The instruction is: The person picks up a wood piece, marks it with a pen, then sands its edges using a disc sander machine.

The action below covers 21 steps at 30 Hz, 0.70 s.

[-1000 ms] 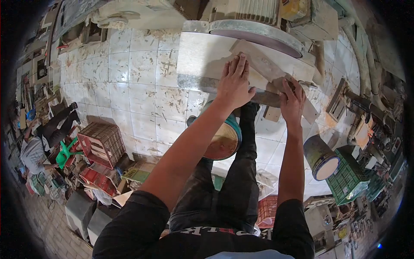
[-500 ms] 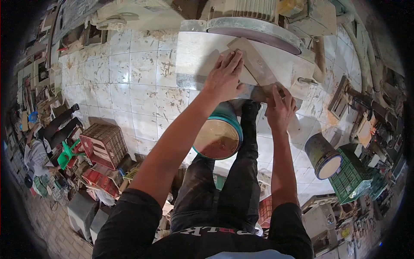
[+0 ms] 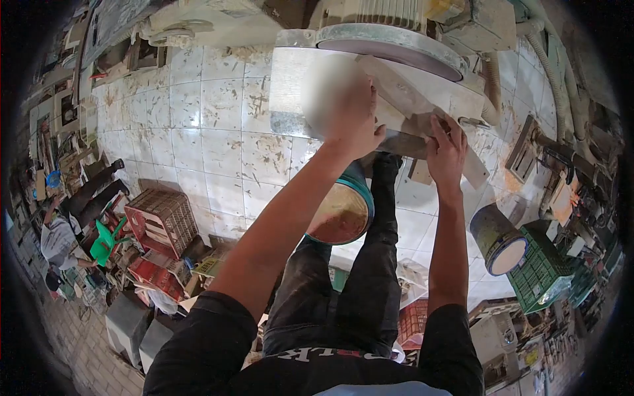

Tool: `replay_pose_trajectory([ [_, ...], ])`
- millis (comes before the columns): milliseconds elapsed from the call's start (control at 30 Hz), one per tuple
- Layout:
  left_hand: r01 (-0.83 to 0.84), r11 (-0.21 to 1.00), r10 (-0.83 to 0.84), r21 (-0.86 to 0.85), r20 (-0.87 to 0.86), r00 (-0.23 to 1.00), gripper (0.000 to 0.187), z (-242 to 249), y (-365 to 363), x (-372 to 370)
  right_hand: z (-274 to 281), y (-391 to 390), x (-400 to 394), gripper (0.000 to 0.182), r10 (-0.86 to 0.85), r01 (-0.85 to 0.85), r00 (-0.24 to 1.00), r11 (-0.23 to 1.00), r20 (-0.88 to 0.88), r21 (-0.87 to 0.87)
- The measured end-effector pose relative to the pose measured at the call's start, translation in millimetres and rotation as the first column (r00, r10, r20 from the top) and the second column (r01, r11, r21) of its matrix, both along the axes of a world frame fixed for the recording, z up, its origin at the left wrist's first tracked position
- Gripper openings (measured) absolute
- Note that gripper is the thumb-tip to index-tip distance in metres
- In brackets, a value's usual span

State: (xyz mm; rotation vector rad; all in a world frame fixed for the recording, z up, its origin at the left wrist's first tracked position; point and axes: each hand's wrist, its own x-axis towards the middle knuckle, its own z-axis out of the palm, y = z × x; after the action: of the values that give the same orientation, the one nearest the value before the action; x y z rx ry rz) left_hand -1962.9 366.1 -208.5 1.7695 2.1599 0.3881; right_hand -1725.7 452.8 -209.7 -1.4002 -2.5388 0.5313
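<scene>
Head view: teal bucket [image 3: 343, 210] holds brown contents.

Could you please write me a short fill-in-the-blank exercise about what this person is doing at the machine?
1. Both hands press a flat wooden piece on the table of a disc ____.
2. The right hand holds the piece at its ____ end.
3. Below the left hand, on the floor, stands a teal ____ of brownish liquid.
4. The floor is covered in pale ____.

Missing words: sander; near; bucket; tiles
</scene>
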Motion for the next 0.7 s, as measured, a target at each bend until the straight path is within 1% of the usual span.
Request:
replay_pose_trajectory([
  [67, 0.011, 1.0, -0.011, 0.007, 0.006, 1.0, 0.084, 1, -1, -3, 2, -3, -1, 0.048, 0.0, 0.0, 0.999, 1.0, 0.038, -0.008],
  [133, 0.019, 1.0, -0.019, 0.015, 0.013, 1.0, 0.084, -2, -1, -10, 3, -17, -5, 0.049, -0.046, 0.049, 0.991, 0.998, 0.129, -0.027],
  [200, 0.089, 0.996, -0.089, -0.006, 0.008, 0.996, 0.083, -4, -3, -19, -1, -29, -4, 0.052, -0.034, 0.036, 0.993, 0.999, 0.112, -0.008],
  [233, 0.089, 0.996, -0.089, -0.006, 0.008, 0.996, 0.083, -5, -4, -24, -2, -35, -4, 0.053, -0.044, 0.045, 0.995, 0.999, 0.089, -0.004],
  [267, 0.125, 0.992, -0.125, -0.03, 0.001, 0.992, 0.082, -3, -4, -28, -3, -41, -7, 0.053, -0.054, 0.054, 0.996, 0.999, 0.065, -0.001],
  [300, 0.161, 0.986, -0.161, -0.054, -0.005, 0.987, 0.081, -1, -4, -33, -4, -46, -10, 0.054, -0.076, 0.076, 0.994, 0.997, 0.076, 0.002],
  [333, 0.161, 0.985, -0.162, -0.055, -0.005, 0.987, 0.081, 1, -3, -37, -5, -52, -12, 0.054, -0.077, 0.077, 0.994, 0.997, 0.076, 0.002],
  [400, 0.233, 0.97, -0.236, -0.068, -0.037, 0.971, 0.078, 2, -2, -46, -3, -63, -18, 0.053, -0.127, 0.127, 0.992, 0.992, 0.018, -0.027],
  [433, 0.233, 0.97, -0.236, -0.069, -0.036, 0.971, 0.078, 3, -2, -51, -2, -69, -21, 0.054, -0.129, 0.129, 0.992, 0.992, 0.012, -0.009],
  [500, 0.305, 0.947, -0.31, -0.103, -0.043, 0.95, 0.075, 4, 0, -61, -3, -81, -28, 0.054, -0.146, 0.146, 0.989, 0.989, 0.006, -0.001],
  [533, 0.305, 0.947, -0.31, -0.103, -0.042, 0.95, 0.075, 4, 1, -66, -4, -87, -33, 0.055, -0.162, 0.162, 0.987, 0.987, -0.002, 0.007],
  [600, 0.364, 0.924, -0.374, -0.112, -0.077, 0.924, 0.07, 5, 4, -75, -8, -99, -41, 0.056, -0.162, 0.162, 0.986, 0.987, -0.033, -0.007],
  [700, 0.405, 0.903, -0.418, -0.139, -0.08, 0.905, 0.068, 5, 7, -87, -8, -114, -55, 0.055, -0.206, 0.203, 0.976, 0.978, -0.071, -0.043],
])
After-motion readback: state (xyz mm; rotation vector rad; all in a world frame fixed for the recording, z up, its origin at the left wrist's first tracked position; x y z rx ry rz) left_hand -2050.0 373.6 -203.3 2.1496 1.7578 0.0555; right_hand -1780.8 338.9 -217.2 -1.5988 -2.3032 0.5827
